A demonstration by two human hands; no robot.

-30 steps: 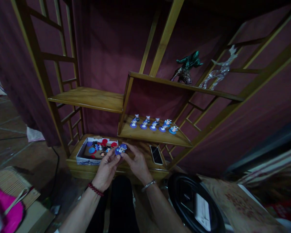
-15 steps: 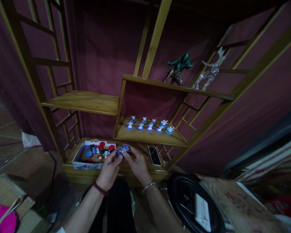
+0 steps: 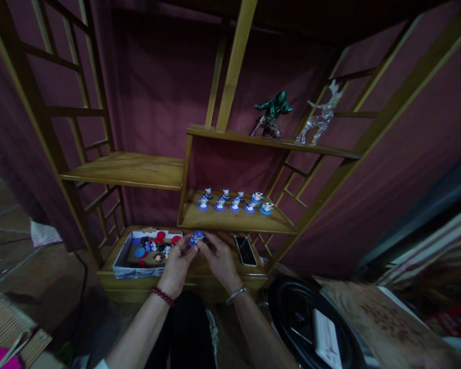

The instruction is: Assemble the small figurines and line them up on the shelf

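A small purple-and-white figurine (image 3: 196,238) is pinched between my two hands, over the bottom ledge of the wooden shelf. My left hand (image 3: 180,264) grips its left side, and my right hand (image 3: 217,260) grips the right, thumbs close together at its lower part. Left of my hands, a shallow open box (image 3: 134,271) holds several loose figurines and red and blue round bases (image 3: 140,252). Above, on the middle shelf board (image 3: 230,220), several similar figurines (image 3: 234,205) stand upright in two rows.
A phone (image 3: 246,251) lies on the ledge right of my hands. Higher up stand a green-and-bronze statue (image 3: 272,115) and a clear deer figure (image 3: 319,120). A bare shelf board (image 3: 126,169) is at left. A black round object (image 3: 284,312) stands low at right.
The camera view has shifted slightly. The figurine between my hands is turned more upright, and both hands still hold it.
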